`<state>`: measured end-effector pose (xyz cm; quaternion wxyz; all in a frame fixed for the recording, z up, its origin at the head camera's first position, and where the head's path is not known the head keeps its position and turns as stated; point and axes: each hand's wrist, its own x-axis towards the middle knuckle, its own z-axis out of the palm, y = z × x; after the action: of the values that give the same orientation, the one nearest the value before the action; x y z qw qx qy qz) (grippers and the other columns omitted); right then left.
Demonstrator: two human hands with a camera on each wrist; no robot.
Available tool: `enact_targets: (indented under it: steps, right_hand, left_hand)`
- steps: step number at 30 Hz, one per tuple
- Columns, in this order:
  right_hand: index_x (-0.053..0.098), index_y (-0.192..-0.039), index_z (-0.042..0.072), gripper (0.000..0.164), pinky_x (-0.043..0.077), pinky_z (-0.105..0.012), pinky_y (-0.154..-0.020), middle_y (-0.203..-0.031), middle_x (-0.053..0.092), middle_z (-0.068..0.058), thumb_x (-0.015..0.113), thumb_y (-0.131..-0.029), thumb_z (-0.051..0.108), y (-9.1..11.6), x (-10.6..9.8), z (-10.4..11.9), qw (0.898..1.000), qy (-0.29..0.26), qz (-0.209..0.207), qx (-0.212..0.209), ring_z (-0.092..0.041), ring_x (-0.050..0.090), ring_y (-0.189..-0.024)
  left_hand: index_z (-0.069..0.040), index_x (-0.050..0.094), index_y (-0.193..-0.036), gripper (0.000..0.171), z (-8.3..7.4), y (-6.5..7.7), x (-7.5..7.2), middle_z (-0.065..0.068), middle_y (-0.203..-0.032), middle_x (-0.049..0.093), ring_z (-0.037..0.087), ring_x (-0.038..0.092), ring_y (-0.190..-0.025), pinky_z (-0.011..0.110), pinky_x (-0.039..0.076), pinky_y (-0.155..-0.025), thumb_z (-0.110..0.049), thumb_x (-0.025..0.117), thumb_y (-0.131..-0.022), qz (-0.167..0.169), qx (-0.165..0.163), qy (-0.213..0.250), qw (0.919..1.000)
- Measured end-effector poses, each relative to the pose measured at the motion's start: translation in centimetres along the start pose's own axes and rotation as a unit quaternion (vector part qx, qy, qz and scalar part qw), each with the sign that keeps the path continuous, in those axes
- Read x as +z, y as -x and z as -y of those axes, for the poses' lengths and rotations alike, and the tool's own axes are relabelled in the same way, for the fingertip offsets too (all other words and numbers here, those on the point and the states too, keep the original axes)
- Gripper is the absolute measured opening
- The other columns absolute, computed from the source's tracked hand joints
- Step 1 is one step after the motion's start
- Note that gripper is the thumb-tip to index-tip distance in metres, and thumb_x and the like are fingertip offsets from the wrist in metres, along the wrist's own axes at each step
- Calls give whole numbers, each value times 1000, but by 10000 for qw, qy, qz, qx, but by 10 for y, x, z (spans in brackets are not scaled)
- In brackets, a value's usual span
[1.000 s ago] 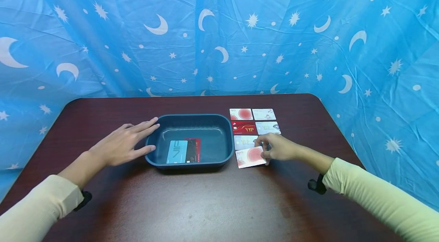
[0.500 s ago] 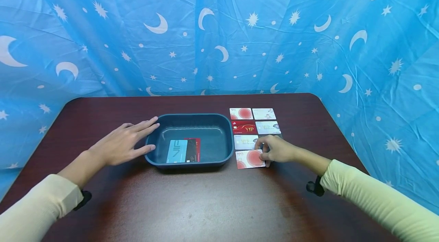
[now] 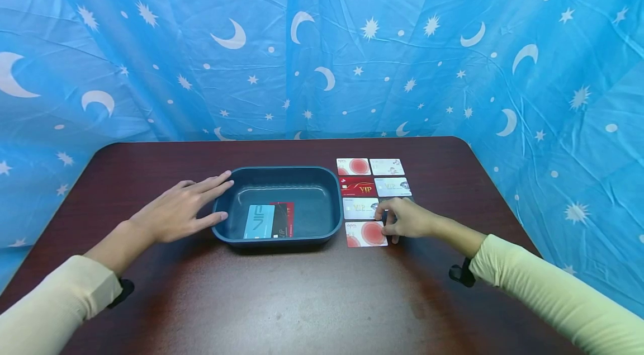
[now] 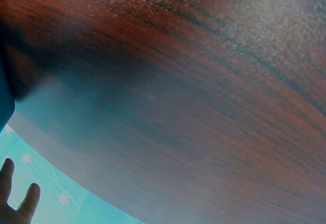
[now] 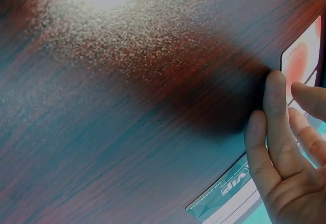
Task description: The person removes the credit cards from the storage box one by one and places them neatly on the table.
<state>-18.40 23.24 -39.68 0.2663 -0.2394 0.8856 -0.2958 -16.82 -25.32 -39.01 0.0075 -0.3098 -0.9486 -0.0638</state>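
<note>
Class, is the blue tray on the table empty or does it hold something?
Not empty: the blue tray holds a light blue VIP card and a dark red card on its floor.

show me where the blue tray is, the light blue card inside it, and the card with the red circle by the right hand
blue tray (image 3: 282,171): head view, far rim.
light blue card (image 3: 259,222): head view, middle of its face.
card with the red circle (image 3: 366,233): head view, middle of its face.

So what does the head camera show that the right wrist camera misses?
Only the head view shows the blue tray with cards in it, the left hand resting against its side, the rows of cards and the starry blue backdrop. Only the right wrist view shows the fingers up close at the card's edge. Both show the right hand, the white card with the red circle and the dark wooden table.
</note>
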Motion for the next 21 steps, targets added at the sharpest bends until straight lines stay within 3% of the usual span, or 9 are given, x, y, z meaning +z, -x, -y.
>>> enact_targets:
  steps: [10,15,21]
  right_hand:
    - [62,-110,-4,27,53,-26,-60,-75,65,-4,75,-88,7,-1,-9,3,9998,54,-34,-197,-17,66,-59]
    - [63,-114,-5,31,55,-27,-61,-82,66,-4,73,-88,6,-10,-25,16,9992,225,-193,-277,-17,66,-64]
    - [64,-117,-3,34,59,-29,-70,-90,67,-7,75,-87,7,-26,-45,43,9956,445,-439,-705,-19,65,-75]
  left_hand:
    - [-4,43,-150,70,0,-1,-1,18,-157,36,38,53,-130,65,38,-103,-47,57,-97,-1,-15,-6,10000]
    - [-4,43,-150,70,0,0,-1,18,-157,36,38,52,-131,65,37,-103,-46,58,-96,12,-45,9,10000]
    - [-6,43,-151,70,0,-1,0,17,-157,35,38,51,-132,65,37,-103,-46,59,-96,27,-61,39,10000]
